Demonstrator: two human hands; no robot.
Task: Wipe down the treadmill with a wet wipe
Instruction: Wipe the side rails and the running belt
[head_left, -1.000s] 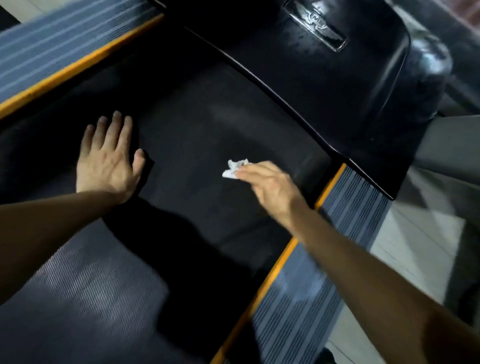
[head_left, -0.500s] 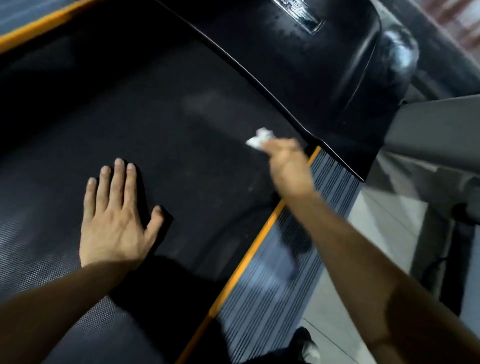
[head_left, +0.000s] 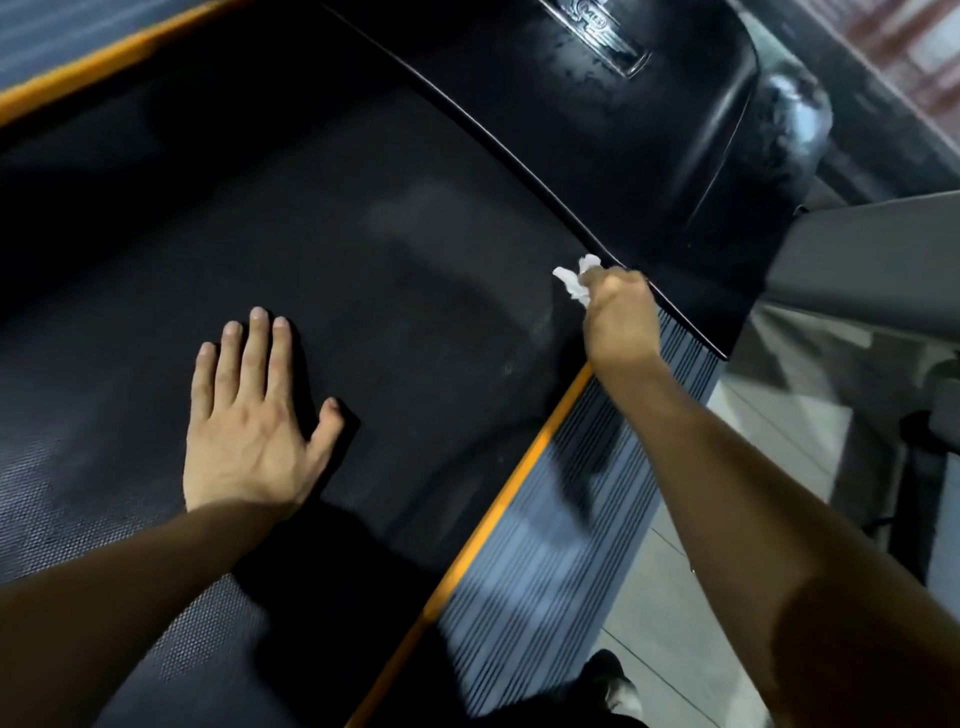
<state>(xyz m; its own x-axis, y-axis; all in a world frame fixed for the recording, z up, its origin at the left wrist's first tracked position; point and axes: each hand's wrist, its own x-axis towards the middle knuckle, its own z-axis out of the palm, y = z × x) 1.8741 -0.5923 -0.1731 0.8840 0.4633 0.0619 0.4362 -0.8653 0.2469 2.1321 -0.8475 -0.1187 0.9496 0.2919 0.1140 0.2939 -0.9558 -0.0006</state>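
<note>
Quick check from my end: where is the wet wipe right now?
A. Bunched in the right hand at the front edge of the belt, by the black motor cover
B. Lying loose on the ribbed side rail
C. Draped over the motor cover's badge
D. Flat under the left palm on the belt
A: the right hand pinches the bunched wet wipe where the belt meets the motor cover; the left hand lies flat, holding nothing.
</note>
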